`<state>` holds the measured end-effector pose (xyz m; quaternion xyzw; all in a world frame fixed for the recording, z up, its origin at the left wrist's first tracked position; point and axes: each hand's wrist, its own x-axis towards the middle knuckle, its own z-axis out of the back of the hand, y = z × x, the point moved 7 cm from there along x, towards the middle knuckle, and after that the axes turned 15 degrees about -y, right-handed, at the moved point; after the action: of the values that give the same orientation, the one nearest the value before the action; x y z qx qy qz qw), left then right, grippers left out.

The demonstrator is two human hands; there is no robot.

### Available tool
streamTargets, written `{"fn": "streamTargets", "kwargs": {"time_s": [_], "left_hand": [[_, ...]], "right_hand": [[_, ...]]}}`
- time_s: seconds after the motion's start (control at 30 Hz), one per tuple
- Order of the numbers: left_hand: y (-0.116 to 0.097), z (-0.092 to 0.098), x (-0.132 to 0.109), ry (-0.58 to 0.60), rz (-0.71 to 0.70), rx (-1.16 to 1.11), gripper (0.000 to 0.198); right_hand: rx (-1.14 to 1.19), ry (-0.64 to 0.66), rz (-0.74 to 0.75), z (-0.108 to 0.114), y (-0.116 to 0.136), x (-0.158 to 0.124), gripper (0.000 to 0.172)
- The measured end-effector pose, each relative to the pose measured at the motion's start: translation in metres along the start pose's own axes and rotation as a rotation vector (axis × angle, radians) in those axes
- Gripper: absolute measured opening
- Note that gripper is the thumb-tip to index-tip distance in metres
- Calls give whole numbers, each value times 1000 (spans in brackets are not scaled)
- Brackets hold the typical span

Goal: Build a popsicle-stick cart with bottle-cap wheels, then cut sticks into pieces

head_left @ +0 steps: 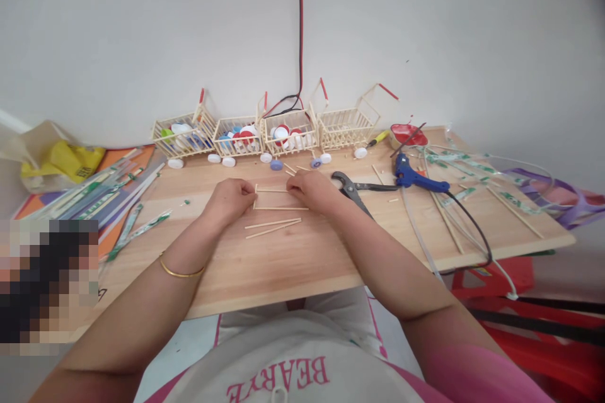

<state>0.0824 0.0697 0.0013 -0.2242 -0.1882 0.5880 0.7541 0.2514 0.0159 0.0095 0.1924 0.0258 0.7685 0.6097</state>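
My left hand (230, 199) has its fingers pinched at the left end of a small frame of thin wooden sticks, by a short upright stick (256, 197). Two long sticks run rightward from it: an upper stick (272, 190) and a lower stick (278, 208). Closed fingers of my right hand (312, 191) grip the upper stick's right end; the lower stick's end lies close under that hand. What sits between the fingertips is mostly hidden. Nearer to me, two loose sticks (273, 224) lie on the wooden table (283, 264).
Along the wall stand several stick-built carts (347, 132), some filled with bottle caps. Dark pliers (354, 189), a blue glue gun (416, 177) with its cord, and a red dish (407, 133) lie to the right. Wrapped sticks and a yellow bag (70, 160) occupy the left.
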Motion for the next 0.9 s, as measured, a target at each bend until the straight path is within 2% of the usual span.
{"fn": "streamTargets", "kwargs": {"time_s": [0.9], "left_hand": [[-7,3,-3,0,-31,29,13]], "right_hand": [[-38,15,11,1,2,1,22]]}}
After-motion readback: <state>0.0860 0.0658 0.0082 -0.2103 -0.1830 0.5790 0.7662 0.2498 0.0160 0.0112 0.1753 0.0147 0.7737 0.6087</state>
